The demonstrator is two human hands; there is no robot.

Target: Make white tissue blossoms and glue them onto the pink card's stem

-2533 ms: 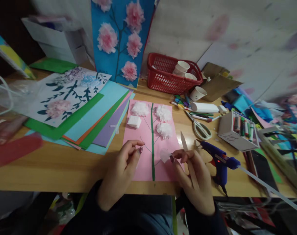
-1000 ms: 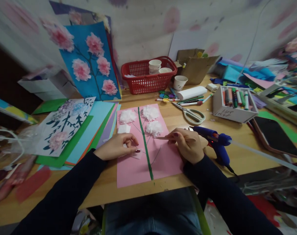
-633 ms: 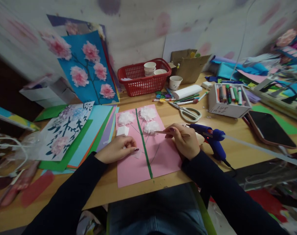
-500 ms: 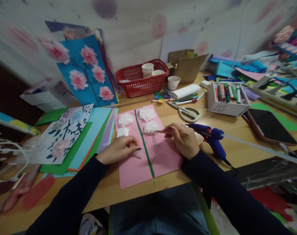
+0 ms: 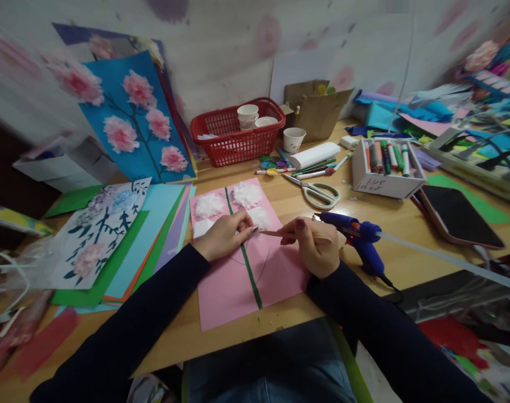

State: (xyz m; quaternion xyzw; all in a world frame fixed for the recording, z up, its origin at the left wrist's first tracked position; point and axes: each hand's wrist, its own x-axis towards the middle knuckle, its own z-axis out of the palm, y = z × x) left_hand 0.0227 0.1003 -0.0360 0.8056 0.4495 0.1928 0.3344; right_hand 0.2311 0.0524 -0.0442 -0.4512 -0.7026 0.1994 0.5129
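Note:
My right hand [image 5: 317, 246] grips a thin wooden stick [image 5: 272, 233] like a pencil, its tip pointing left. At that tip, the thumb and fingers of my left hand [image 5: 227, 234] are pinched together; what lies between them is too small to make out. Both hands are over a pink sheet [image 5: 225, 305] with a green painted stem [image 5: 251, 274] and thin drawn branches. Fluffy white paper flowers [image 5: 246, 194] sit on its upper part, one of them partly behind my left fingers. A small white paper stack [image 5: 202, 227] lies beside my left hand.
A blue glue gun [image 5: 359, 232] with a long glue stick lies right of my right hand. Behind are scissors [image 5: 317, 193], a red basket [image 5: 238, 146] with paper cups, a marker box [image 5: 387, 173] and a phone [image 5: 460, 215]. Coloured sheets [image 5: 154, 224] lie left.
My left hand has moved up and right, from the sheet's left half to the stick's tip beside the white flower. The stick stays in my right hand. The view has shifted slightly.

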